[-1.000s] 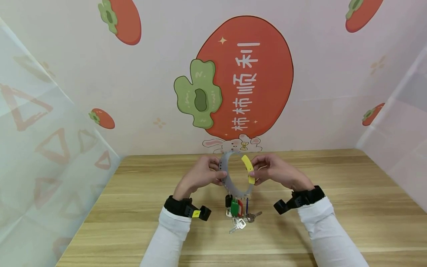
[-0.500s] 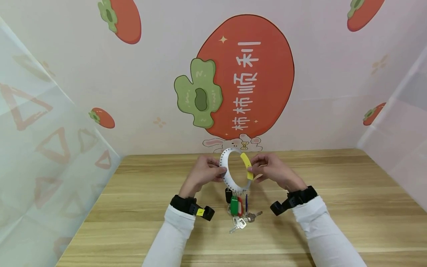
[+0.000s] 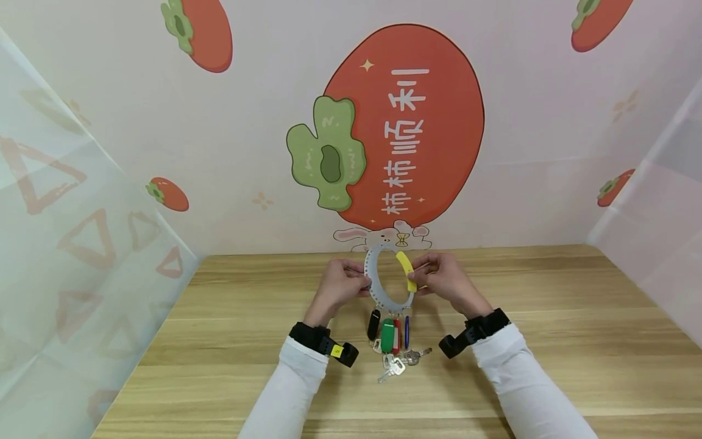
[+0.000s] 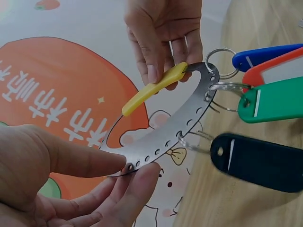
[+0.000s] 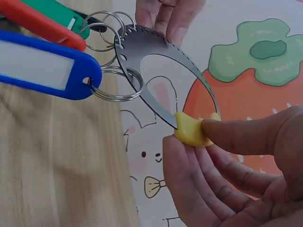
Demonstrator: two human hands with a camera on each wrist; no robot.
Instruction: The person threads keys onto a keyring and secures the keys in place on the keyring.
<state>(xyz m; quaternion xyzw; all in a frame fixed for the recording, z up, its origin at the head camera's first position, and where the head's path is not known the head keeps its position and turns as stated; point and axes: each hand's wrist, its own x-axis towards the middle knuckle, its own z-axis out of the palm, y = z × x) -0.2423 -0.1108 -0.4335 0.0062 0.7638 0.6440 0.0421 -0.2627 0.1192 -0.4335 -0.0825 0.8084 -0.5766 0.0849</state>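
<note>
Both hands hold up a large flat metal key ring (image 3: 374, 281) with a row of small holes along its edge. My left hand (image 3: 341, 285) pinches its left rim between thumb and fingers. On the opposite side my right hand (image 3: 446, 281) pinches the yellow grip (image 3: 406, 271), thumb on top. From the lower rim, small split rings carry several key tags: a black tag (image 4: 258, 161), a green tag (image 4: 274, 100), a red tag (image 5: 45, 22) and a blue tag (image 5: 45, 64). Silver keys (image 3: 393, 368) dangle below the tags in the head view.
Beneath the hands lies a wood-grain table (image 3: 230, 366). A printed backdrop (image 3: 247, 122) with persimmon and rabbit drawings rises at its back edge. Pale side panels (image 3: 66, 292) stand to the left and right. Each wrist wears a black strap with a small camera (image 3: 345, 353).
The key ring has tilted, its face going from dull grey to bright and then light grey, and risen slightly. Both wrists have drawn inward. The tags hang more visibly now.
</note>
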